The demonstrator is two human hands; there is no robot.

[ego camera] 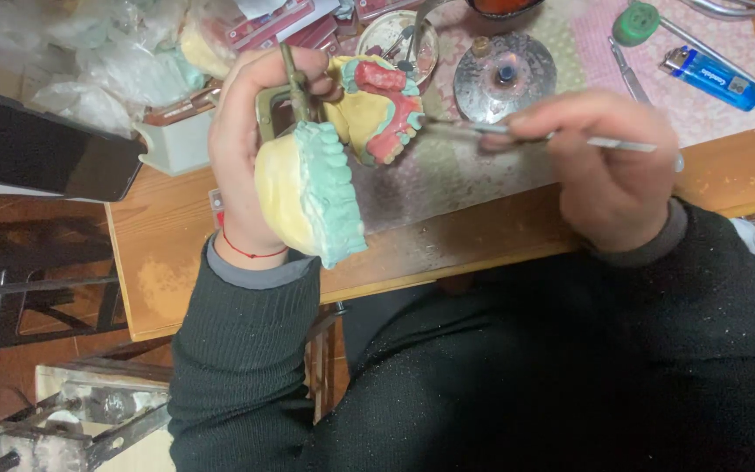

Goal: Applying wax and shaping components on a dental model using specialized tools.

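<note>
My left hand [242,149] grips a hinged metal articulator [288,92] carrying two yellow plaster dental casts. The lower cast [308,197] has a teal tooth arch and points toward me. The upper cast [382,105] is swung open, showing pink wax and teal rims. My right hand [609,166] pinches a thin metal wax tool [474,129] like a pen. Its tip touches the right edge of the upper cast.
A wooden table [447,245] carries a patterned cloth [701,96], a blue lighter [715,79], a round metal burner [504,74], a small dish [395,39], a green-capped tool [638,22] and crumpled plastic bags [107,61]. A dark flat device [37,144] lies left.
</note>
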